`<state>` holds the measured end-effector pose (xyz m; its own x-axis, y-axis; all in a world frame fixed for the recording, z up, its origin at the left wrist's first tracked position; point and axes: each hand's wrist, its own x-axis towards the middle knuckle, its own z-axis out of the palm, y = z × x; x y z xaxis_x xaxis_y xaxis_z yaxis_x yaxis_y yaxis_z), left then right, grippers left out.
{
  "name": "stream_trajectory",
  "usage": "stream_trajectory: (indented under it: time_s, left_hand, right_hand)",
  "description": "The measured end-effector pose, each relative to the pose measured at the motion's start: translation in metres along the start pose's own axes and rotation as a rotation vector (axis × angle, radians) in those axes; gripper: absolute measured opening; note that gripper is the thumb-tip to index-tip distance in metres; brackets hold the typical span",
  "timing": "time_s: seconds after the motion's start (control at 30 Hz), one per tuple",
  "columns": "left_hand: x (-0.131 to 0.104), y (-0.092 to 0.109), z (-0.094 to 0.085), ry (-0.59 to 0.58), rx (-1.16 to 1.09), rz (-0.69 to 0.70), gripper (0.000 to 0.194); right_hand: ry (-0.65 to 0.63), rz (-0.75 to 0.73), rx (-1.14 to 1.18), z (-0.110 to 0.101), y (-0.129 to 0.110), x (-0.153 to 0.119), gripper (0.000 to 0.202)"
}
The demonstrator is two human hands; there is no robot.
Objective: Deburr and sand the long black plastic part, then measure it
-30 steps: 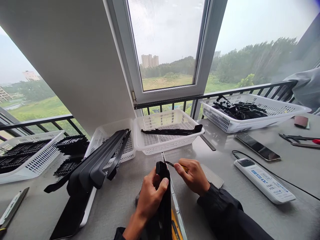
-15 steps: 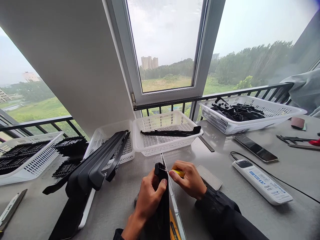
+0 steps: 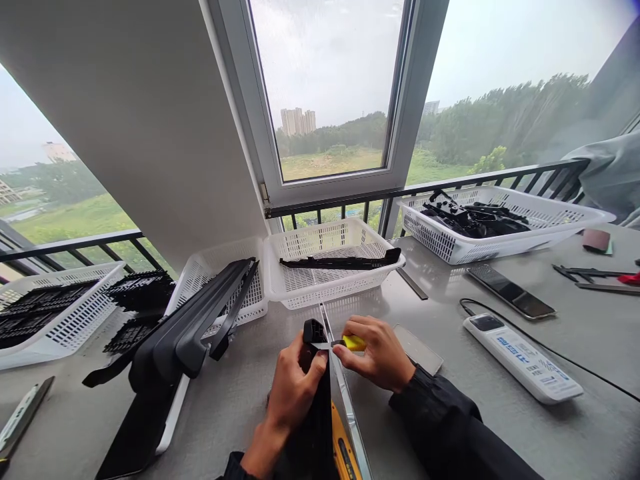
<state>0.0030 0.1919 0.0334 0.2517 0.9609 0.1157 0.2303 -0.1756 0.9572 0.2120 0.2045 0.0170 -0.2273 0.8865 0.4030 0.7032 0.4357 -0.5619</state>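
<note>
My left hand (image 3: pixel 295 383) is closed around a long black plastic part (image 3: pixel 323 413), held with its hooked end up and away from me. My right hand (image 3: pixel 377 357) grips a knife (image 3: pixel 353 343) with a yellow handle. Its pale blade lies across the part just below the hooked end, close to my left thumb. Under and beside the part run a narrow metal strip (image 3: pixel 347 393) and a yellow tool (image 3: pixel 344 443), partly hidden.
White baskets with black parts stand at the left (image 3: pixel 90 320), centre (image 3: pixel 320 293) and right (image 3: pixel 445 247). Long dark plastic parts (image 3: pixel 190 327) lean over another basket. A phone (image 3: pixel 510 291) and a white power strip (image 3: pixel 523 360) lie on the right.
The knife blade now shows, lying across the black part. The part's hooked end has shifted slightly left and tilted. Both hands keep their holds.
</note>
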Motion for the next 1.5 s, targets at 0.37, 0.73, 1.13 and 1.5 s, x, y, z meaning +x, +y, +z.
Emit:
stream_trajectory:
  time_s: [0.37, 0.73, 1.13, 1.5]
  left_hand:
    - [0.0003, 0.0002, -0.0008, 0.006, 0.095, -0.007, 0.023]
    - [0.0014, -0.0001, -0.0005, 0.026, 0.107, -0.022, 0.024]
    - [0.0023, 0.0000, -0.0011, 0.030, 0.003, -0.060, 0.033]
    - [0.0025, 0.0036, -0.0003, -0.028, -0.108, -0.063, 0.034]
  right_hand:
    - [0.034, 0.003, -0.061, 0.0054, -0.0029, -0.0010, 0.033]
    - [0.051, 0.024, -0.087, 0.0018, -0.0014, -0.0015, 0.035]
    - [0.056, 0.034, -0.101, 0.0008, -0.0012, -0.0005, 0.041]
    - [0.095, 0.048, -0.030, 0.0027, -0.0032, -0.0019, 0.042]
